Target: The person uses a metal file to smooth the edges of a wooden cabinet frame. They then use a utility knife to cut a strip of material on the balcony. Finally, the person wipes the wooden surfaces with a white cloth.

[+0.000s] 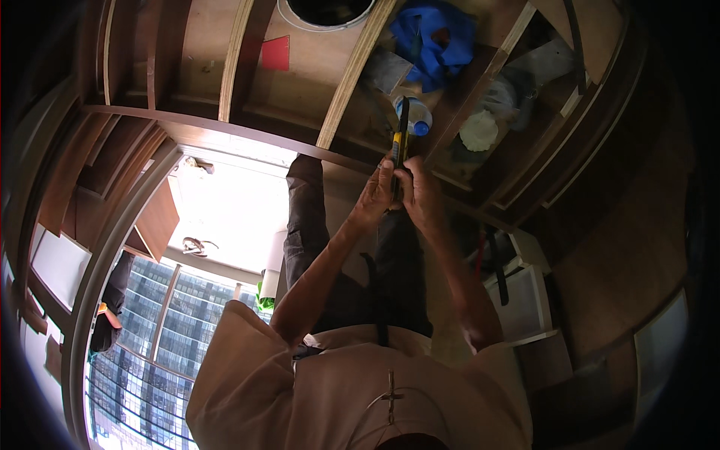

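Above my legs and near the edge of the wooden framework, both hands meet around a yellow and black utility knife [400, 142]. Its long dark end points away from me. My left hand [375, 193] is closed on the handle from the left, thumb along it. From the right, my right hand [418, 191] closes its fingers on the same handle. The lower end of the knife is partly hidden between the hands. Just beyond it lies a clear bottle with a blue cap [421, 128], partly covered by the knife in this view.
Wooden slats [352, 75] divide the framework ahead into compartments. They hold a blue cloth-like bundle [431, 45], clear plastic bags [502, 97], a red piece [275, 54] and a bucket [330, 11]. White drawer-like boxes [525, 300] stand right; a bright window [165, 315] lies left.
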`<action>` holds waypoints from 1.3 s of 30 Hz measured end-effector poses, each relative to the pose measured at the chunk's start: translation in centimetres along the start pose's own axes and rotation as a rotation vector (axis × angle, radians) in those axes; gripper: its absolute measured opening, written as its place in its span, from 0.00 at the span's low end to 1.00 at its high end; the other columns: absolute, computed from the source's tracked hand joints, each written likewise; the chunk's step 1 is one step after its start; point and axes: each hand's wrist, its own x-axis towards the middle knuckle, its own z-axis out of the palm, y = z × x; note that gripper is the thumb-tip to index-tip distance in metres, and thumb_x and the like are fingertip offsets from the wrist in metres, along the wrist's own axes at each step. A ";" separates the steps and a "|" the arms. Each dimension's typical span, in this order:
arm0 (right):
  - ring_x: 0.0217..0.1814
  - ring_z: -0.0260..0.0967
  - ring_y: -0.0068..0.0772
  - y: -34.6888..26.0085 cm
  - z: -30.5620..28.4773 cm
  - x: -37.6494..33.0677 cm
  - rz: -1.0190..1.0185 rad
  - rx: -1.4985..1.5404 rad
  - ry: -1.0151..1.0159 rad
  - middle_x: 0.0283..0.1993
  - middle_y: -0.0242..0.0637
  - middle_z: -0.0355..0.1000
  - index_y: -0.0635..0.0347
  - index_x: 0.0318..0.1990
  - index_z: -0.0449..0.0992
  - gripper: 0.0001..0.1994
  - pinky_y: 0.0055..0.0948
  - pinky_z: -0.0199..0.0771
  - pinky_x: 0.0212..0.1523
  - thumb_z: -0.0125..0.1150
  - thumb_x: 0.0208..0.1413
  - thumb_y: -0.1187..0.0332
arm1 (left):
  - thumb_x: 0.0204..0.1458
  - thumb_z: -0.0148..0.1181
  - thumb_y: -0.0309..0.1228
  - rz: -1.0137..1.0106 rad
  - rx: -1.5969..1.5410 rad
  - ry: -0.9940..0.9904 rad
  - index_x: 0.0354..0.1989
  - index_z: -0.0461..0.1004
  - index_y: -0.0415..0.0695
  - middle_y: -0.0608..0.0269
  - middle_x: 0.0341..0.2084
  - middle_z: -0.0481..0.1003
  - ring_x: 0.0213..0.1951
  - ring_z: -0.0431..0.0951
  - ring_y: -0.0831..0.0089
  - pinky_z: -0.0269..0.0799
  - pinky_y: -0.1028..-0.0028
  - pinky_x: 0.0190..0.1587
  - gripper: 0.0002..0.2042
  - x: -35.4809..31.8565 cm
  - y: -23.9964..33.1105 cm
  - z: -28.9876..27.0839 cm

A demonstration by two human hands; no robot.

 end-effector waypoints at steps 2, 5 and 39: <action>0.40 0.73 0.42 0.0 -0.3 0.6 -0.210 -0.148 -0.080 0.38 0.46 0.70 0.61 0.46 0.71 0.07 0.41 0.72 0.40 0.60 0.63 0.74 | 0.71 0.31 0.55 -0.077 -0.015 -0.049 0.63 0.67 0.42 0.62 0.30 0.74 0.23 0.69 0.81 0.66 0.78 0.25 0.30 -0.3 0.6 -1.3; 0.42 0.73 0.46 -0.1 -0.3 1.8 -0.555 -0.376 -0.181 0.42 0.45 0.70 0.59 0.46 0.72 0.09 0.43 0.72 0.41 0.63 0.60 0.75 | 0.70 0.29 0.59 -0.183 0.002 -0.140 0.54 0.71 0.45 0.68 0.22 0.72 0.22 0.71 0.81 0.66 0.80 0.25 0.31 -0.6 1.4 -3.4; 0.50 0.72 0.43 -3.1 5.4 4.1 -0.515 -0.291 -0.198 0.46 0.37 0.75 0.56 0.43 0.75 0.13 0.42 0.76 0.48 0.69 0.54 0.64 | 0.72 0.31 0.55 -0.148 0.004 0.077 0.68 0.63 0.47 0.59 0.45 0.77 0.35 0.80 0.75 0.76 0.73 0.34 0.29 0.6 4.0 -9.2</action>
